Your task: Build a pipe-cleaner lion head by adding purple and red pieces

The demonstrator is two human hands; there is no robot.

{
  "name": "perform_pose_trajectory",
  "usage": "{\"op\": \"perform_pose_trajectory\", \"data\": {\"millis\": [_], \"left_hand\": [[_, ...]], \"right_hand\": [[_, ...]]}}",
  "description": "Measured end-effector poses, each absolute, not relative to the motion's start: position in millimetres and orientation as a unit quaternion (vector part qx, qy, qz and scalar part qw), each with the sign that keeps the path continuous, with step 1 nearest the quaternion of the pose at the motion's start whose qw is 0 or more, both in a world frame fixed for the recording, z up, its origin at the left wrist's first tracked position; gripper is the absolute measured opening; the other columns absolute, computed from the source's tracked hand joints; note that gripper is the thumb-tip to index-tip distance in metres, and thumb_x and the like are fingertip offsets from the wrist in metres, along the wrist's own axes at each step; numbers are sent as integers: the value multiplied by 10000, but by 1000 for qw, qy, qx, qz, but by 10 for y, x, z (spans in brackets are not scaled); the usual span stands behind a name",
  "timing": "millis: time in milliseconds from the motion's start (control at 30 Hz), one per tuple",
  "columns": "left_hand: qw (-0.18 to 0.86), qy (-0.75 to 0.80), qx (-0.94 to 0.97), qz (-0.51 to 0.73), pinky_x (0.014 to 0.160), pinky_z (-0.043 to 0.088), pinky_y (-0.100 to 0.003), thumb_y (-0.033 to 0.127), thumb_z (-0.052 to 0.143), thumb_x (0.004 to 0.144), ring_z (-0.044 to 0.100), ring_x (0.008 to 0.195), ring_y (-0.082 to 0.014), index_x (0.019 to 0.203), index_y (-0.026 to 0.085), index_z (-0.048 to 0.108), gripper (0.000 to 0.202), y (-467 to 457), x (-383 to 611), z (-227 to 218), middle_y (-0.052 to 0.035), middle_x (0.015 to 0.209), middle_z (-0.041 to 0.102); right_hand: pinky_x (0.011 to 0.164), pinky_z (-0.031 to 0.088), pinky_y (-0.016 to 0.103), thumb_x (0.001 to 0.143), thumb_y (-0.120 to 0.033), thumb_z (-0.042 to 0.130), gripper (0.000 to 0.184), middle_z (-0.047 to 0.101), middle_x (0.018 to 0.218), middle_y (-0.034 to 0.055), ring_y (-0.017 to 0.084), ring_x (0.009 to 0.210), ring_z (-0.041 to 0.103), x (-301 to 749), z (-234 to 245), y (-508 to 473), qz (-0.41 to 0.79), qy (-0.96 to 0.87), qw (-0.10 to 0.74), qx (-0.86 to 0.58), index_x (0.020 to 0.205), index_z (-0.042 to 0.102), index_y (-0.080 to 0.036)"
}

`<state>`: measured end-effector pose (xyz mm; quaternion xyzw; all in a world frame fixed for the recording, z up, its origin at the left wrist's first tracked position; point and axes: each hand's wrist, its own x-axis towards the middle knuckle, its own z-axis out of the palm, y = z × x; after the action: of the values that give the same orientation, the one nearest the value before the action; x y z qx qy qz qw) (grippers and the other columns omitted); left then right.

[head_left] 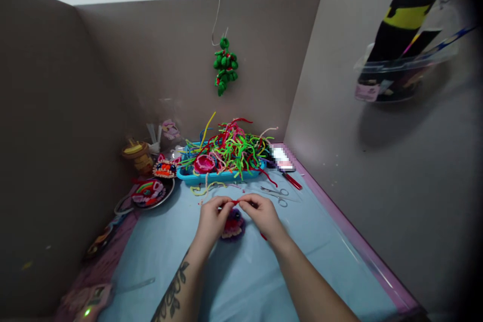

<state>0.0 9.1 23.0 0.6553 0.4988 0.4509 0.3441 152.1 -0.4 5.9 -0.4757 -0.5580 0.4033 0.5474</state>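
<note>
My left hand (217,214) and my right hand (262,214) meet above the blue cloth (302,271), thumbs and fingertips pinched on a red pipe cleaner (236,202). A short stretch of it shows between the two pinches, and a red end pokes out below my right palm. Under the hands, on the cloth, lies a round fuzzy purple and pink piece (233,229), partly covered by my left hand. Just right of my right hand rest scissors (277,192). A loose yellow pipe cleaner (207,188) lies beyond my left hand.
Behind the hands stands a blue tray (211,177) heaped with coloured pipe cleaners. To its left are a dish (169,193) with fuzzy pieces and a brown cup (139,156). A phone (283,158) and red-handled tool (292,181) lie right. Grey partitions (181,60) enclose three sides.
</note>
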Motion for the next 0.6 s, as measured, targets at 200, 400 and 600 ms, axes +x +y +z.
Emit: {"op": "perform_pose_trajectory", "data": {"millis": [200, 400, 600], "left_hand": [[451, 506, 554, 483, 540, 402, -221, 284, 637, 715, 526, 549, -129, 688, 152, 684, 142, 60, 105, 190, -4, 583, 610], [591, 465, 440, 491, 441, 393, -209, 356, 687, 678, 496, 432, -96, 779, 132, 638, 250, 7, 177, 134, 24, 526, 560], [600, 436, 417, 525, 382, 329, -163, 328, 729, 645, 434, 366, -64, 738, 186, 466, 312, -10, 237, 89, 74, 481, 526]], "right_hand": [[609, 428, 260, 699, -270, 675, 104, 619, 650, 9, 151, 625, 549, 1441, 15, -17, 433, -500, 580, -476, 690, 657, -168], [540, 388, 235, 636, -287, 716, 152, 555, 531, -31, 111, 521, 467, 1384, -15, -7, 533, -402, 617, -416, 610, 621, -171], [510, 360, 233, 612, -299, 710, 156, 529, 521, -36, 104, 496, 428, 1344, -15, -11, 555, -360, 627, -411, 615, 619, -172]]}}
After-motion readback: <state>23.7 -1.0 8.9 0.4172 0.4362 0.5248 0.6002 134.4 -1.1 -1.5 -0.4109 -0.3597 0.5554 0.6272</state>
